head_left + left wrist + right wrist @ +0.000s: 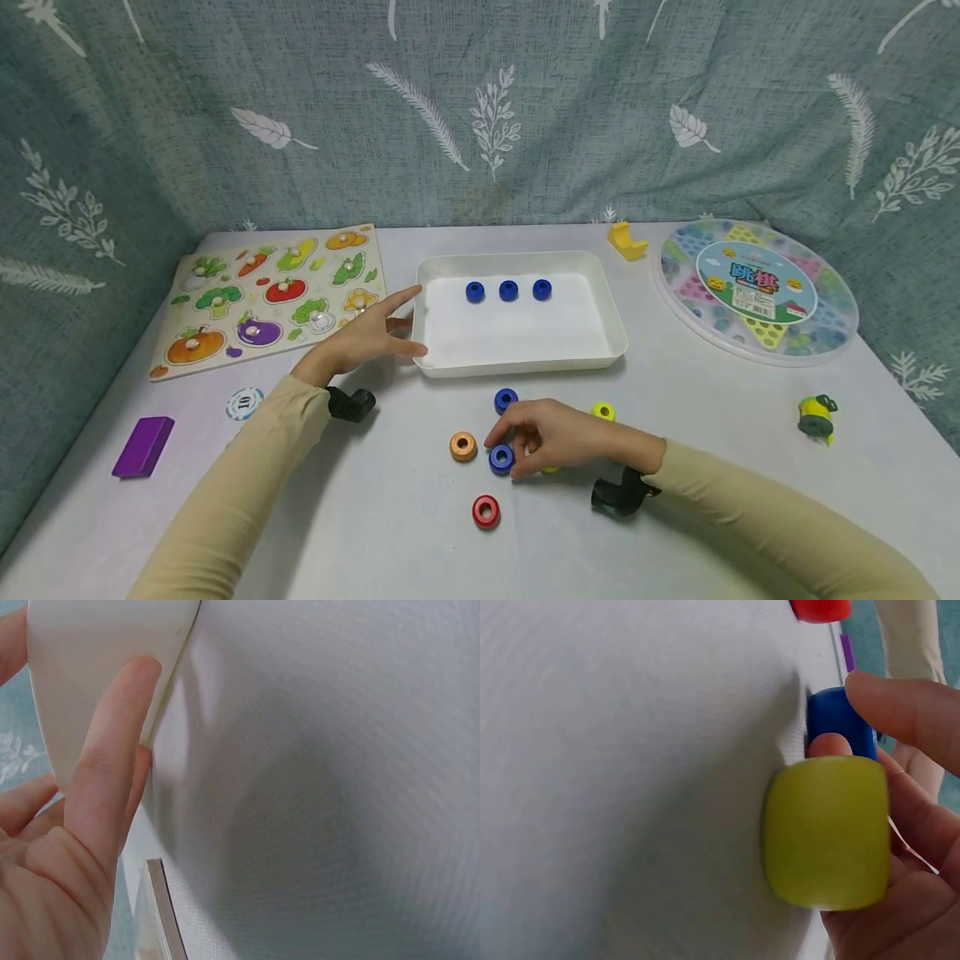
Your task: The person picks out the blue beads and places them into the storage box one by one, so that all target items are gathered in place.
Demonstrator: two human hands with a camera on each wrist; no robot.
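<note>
My left hand [367, 337] rests against the left end of a white tray [517, 368], its fingers spread and the thumb along the outer wall. The tray's wall [82, 667] shows behind the thumb in the left wrist view. Inside the tray, three blue beads [508, 290] stand in a row near the back. In front of it, my right hand [558, 433] pinches another blue bead [501, 459] between thumb and fingertips, low over the table. A yellow bead [825, 832] stands close to that hand, mostly hidden under it in the head view.
An orange bead [462, 447], a red bead [486, 512], a blue bead [506, 401] and another yellow bead [603, 412] lie nearby. Around them are a vegetable puzzle board [270, 300], a poker chip [244, 403], a purple block [143, 447], a round game box [757, 292] and small toys [816, 418].
</note>
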